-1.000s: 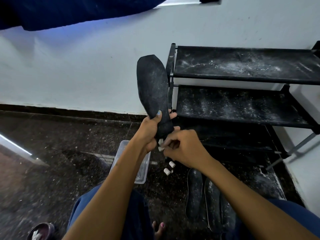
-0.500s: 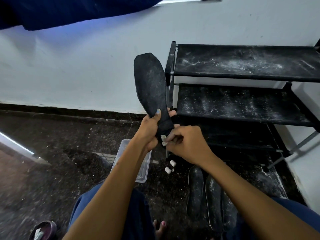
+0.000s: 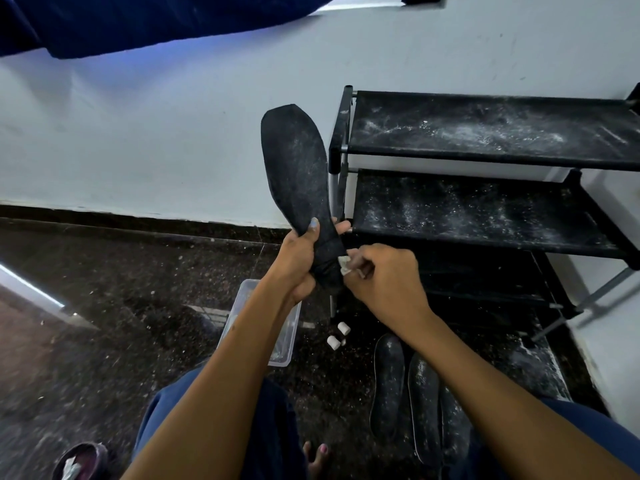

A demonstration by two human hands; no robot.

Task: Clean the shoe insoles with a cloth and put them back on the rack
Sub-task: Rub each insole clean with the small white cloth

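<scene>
Steadily, the left hand [image 3: 300, 263] gripped the dusty insole [image 3: 298, 181] by its heel, toe up, while the right hand [image 3: 382, 282] pinched a small cloth [image 3: 344, 265] against that heel; long strokes toeward looked best.

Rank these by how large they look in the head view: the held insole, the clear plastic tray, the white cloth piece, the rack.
1. rack
2. held insole
3. clear plastic tray, partly hidden by the arm
4. white cloth piece, mostly hidden in the right hand

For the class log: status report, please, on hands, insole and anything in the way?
Left hand grips insole upright by its heel. Right hand pinches cloth against that heel. Nothing in the way.
</scene>
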